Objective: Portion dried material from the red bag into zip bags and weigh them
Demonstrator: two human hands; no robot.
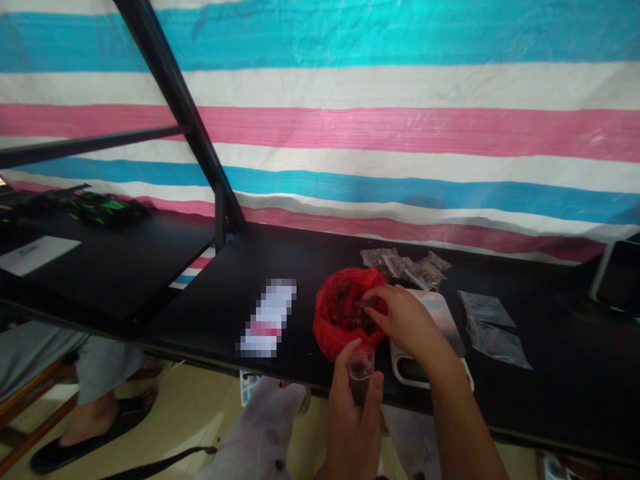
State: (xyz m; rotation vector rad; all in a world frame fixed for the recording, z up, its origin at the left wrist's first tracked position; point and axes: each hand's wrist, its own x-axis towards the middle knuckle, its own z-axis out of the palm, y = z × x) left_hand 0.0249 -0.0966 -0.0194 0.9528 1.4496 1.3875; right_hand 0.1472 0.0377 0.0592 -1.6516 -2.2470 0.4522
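Striped tarpaulin wall (380, 87), black table (210, 287), tiled floor (190, 420)

Tarp (380, 127) behind: broad horizontal bands of cyan, white and pink. Bag (331, 327) on the table: solid red. Table (210, 280): black. Bundle (83, 207) at far left: black with green flecks.

Red plastic bag (327, 327) blocks right hand's (405, 320) leftward path.
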